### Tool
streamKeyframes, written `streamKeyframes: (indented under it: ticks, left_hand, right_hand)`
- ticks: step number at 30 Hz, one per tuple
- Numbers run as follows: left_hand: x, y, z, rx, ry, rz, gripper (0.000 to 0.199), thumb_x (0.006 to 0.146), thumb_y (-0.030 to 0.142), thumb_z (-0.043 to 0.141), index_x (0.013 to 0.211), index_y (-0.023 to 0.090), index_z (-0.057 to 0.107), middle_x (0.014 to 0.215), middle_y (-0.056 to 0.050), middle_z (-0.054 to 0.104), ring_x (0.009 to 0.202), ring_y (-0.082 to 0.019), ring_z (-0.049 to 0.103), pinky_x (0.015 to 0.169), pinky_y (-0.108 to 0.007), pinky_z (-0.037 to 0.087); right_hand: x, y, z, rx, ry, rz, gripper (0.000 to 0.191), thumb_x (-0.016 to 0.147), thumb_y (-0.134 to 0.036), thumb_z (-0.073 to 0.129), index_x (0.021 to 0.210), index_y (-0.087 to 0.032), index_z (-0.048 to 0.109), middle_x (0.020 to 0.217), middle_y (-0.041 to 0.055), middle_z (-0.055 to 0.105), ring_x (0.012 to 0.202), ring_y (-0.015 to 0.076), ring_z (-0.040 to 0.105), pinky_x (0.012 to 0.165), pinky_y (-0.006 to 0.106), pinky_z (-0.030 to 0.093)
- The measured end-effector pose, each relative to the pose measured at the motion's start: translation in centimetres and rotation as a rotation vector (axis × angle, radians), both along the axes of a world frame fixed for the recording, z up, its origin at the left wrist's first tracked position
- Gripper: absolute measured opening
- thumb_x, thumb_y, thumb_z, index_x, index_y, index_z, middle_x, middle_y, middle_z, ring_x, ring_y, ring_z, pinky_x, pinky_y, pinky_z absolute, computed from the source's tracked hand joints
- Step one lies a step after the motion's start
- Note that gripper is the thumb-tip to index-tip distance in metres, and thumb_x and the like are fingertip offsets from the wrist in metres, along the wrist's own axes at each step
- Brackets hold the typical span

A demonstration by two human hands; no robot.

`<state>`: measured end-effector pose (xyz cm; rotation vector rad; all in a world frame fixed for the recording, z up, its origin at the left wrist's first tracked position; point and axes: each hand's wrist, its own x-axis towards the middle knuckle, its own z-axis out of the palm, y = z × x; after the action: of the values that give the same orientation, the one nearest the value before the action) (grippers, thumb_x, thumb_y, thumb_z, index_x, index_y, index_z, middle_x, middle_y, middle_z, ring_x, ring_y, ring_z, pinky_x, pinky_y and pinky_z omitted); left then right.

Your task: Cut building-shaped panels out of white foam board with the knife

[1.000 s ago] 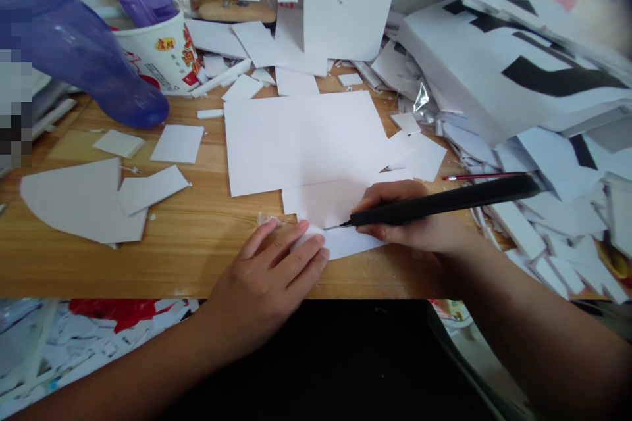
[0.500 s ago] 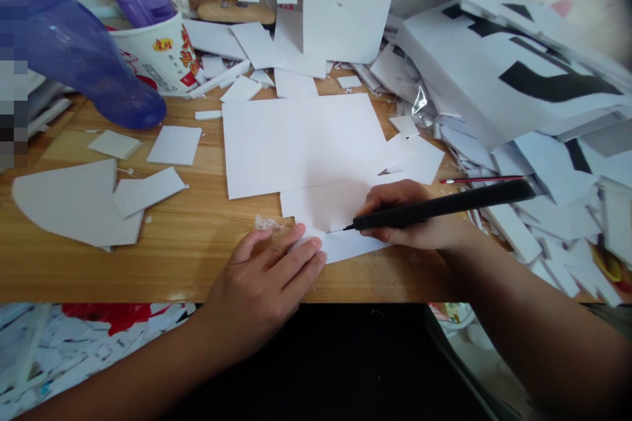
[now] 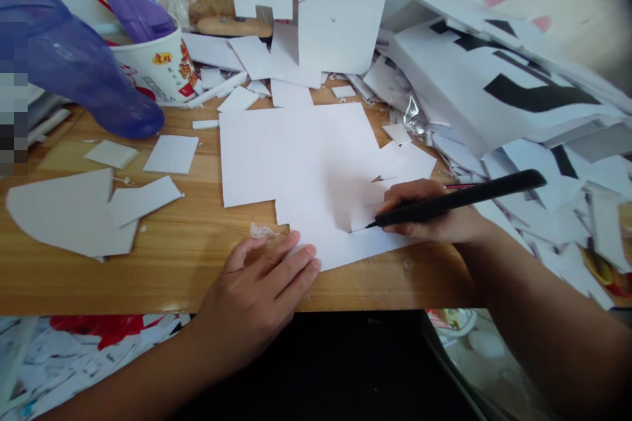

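Black and slender, the pen-like tool (image 3: 474, 195) is clamped in the fingers of the right hand (image 3: 427, 214), its thin tip at the smooth white sheet (image 3: 345, 248) on the grained wooden table (image 3: 148, 283); the left hand (image 3: 264, 283) rests on the sheet's near edge, fingers slightly apart
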<state>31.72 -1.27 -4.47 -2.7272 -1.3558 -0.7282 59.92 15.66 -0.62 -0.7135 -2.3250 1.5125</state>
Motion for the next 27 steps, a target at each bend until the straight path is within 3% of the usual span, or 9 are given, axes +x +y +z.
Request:
streamKeyframes:
  ticks: [6, 11, 13, 15, 20, 24, 27]
  left_hand:
    - [0.2, -0.1, 0.1, -0.008, -0.014, 0.007, 0.03, 0.094, 0.015, 0.052, 0.121, 0.017, 0.065, 0.13, -0.006, 0.066, 0.125, -0.031, 0.056, 0.104, -0.051, 0.033]
    - [0.2, -0.1, -0.1, 0.03, 0.007, 0.007, 0.029, 0.095, 0.015, 0.052, 0.12, 0.016, 0.066, 0.128, -0.006, 0.067, 0.124, -0.031, 0.056, 0.101, -0.048, 0.035]
    - [0.2, -0.1, -0.2, 0.043, 0.016, -0.009, 0.029, 0.095, 0.015, 0.051, 0.12, 0.014, 0.066, 0.128, -0.008, 0.067, 0.125, -0.032, 0.055, 0.101, -0.048, 0.036]
    - [0.1, -0.1, -0.3, 0.052, 0.023, -0.019, 0.03, 0.095, 0.014, 0.05, 0.122, 0.013, 0.065, 0.13, -0.009, 0.066, 0.126, -0.033, 0.054, 0.103, -0.048, 0.037]
    - [-0.1, -0.4, -0.7, 0.078, 0.018, -0.036, 0.033, 0.095, 0.014, 0.05, 0.124, 0.012, 0.064, 0.132, -0.011, 0.063, 0.129, -0.033, 0.051, 0.108, -0.05, 0.035]
    - [-0.2, -0.6, -1.0, 0.102, 0.027, -0.033, 0.033, 0.094, 0.015, 0.051, 0.125, 0.012, 0.063, 0.134, -0.013, 0.062, 0.13, -0.033, 0.051, 0.11, -0.051, 0.035]
    - [-0.3, -0.5, -1.1, 0.124, 0.039, -0.033, 0.033, 0.095, 0.015, 0.05, 0.125, 0.012, 0.064, 0.133, -0.012, 0.063, 0.128, -0.032, 0.052, 0.11, -0.05, 0.036]
  right_hand:
    - [0.4, 0.4, -0.3, -0.058, -0.005, -0.046, 0.014, 0.077, -0.025, 0.075, 0.088, -0.017, 0.071, 0.079, 0.0026, 0.07, 0.069, 0.0143, 0.064, 0.061, 0.023, 0.049]
    - [0.8, -2.0, -1.1, -0.085, 0.307, -0.496, 0.014, 0.076, -0.033, 0.074, 0.082, -0.021, 0.072, 0.062, -0.0005, 0.061, 0.053, 0.0134, 0.053, 0.047, 0.026, 0.041]
    - [-0.1, -4.0, -1.5, -0.049, 0.293, -0.641, 0.017, 0.075, -0.028, 0.075, 0.092, -0.024, 0.073, 0.067, -0.001, 0.061, 0.054, 0.0127, 0.053, 0.046, 0.025, 0.04]
    - [-1.7, -6.3, -2.0, -0.013, 0.207, -0.709, 0.027, 0.077, -0.025, 0.074, 0.103, -0.028, 0.071, 0.077, 0.0011, 0.064, 0.063, 0.0157, 0.06, 0.052, 0.027, 0.047]
    - [-6.4, -9.9, -3.0, 0.264, 0.171, -0.886, 0.018, 0.082, -0.029, 0.07, 0.1, -0.027, 0.07, 0.092, 0.0038, 0.071, 0.08, 0.0198, 0.069, 0.071, 0.033, 0.059]
    - [-8.1, -10.5, -2.9, 0.486, 0.035, -0.899, 0.02, 0.078, -0.029, 0.073, 0.098, -0.025, 0.068, 0.087, 0.0027, 0.073, 0.074, 0.0184, 0.07, 0.066, 0.03, 0.06]
    - [-8.6, -10.9, -3.0, 0.549, -0.031, -0.919, 0.018, 0.079, -0.029, 0.071, 0.095, -0.024, 0.066, 0.083, 0.0026, 0.073, 0.07, 0.0184, 0.07, 0.064, 0.031, 0.06]
